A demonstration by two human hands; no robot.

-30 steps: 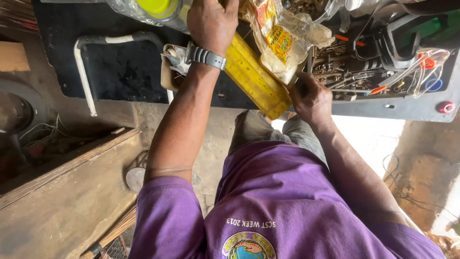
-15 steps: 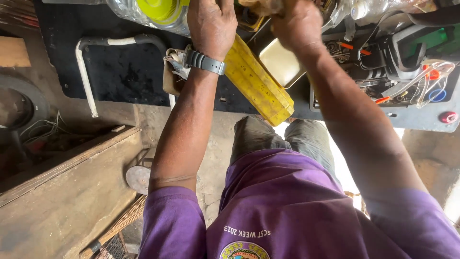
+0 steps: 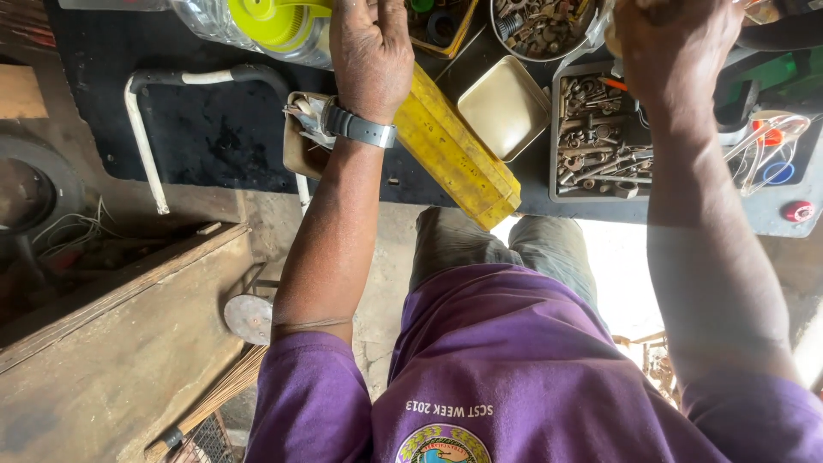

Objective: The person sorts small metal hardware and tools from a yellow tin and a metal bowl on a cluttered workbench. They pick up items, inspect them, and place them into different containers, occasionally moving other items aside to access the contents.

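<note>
My left hand [image 3: 373,51], with a dark watch on the wrist, lies at the far end of a long yellow box [image 3: 463,163] on the black bench top [image 3: 197,129]. Its fingers run out of the top of the frame. My right hand [image 3: 673,43] is raised at the upper right above a grey tray of bolts and tools [image 3: 600,150]. It is curled shut, and a bit of clear plastic bag [image 3: 607,30] shows at its left side. A tan square dish [image 3: 504,107] sits between my two arms.
A clear jar with a yellow-green lid [image 3: 266,21] stands left of my left hand. A round bowl of metal scraps [image 3: 540,26] is at the top. Wires [image 3: 763,146] and a red knob [image 3: 799,211] lie at the right. A white pipe [image 3: 141,129] and wooden planks [image 3: 111,343] are at the left.
My right hand rose from the near end of the yellow box to the top right with the bag, uncovering the tan dish and the parts tray. My left hand stayed put.
</note>
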